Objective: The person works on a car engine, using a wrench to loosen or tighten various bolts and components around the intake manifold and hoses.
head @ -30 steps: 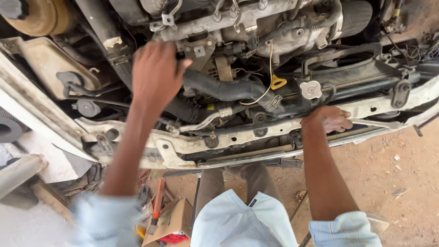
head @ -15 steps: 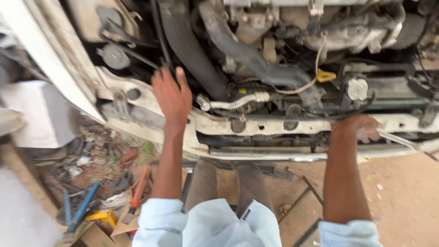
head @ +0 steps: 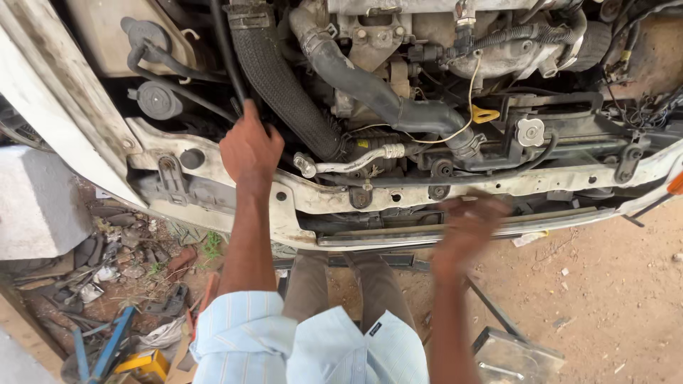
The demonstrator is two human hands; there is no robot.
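I judge I'm mid-reach into the engine bay. My left hand (head: 250,148) rests at the ribbed black hose (head: 279,78), which runs up toward 12 o'clock; whether that grip closes on anything I cannot tell. My right hand (head: 464,231) is blurred near the front crossmember (head: 555,181), grip unclear. Next calls for a firm hold.

My left hand (head: 250,148) reaches over the white front crossmember (head: 398,186) into the engine bay, fingers (head: 249,112) pressed at a thin black hose (head: 226,57) just beside the ribbed black hose (head: 281,85), which walls off the right. Left of that, a black reservoir cap (head: 158,100) and its tubing narrow the gap. A thick grey radiator hose (head: 377,96) and a yellow dipstick handle (head: 484,114) crowd the centre. My right hand (head: 462,231), blurred, appears to hang clear in open space below the crossmember, above bare dirt ground (head: 605,284).
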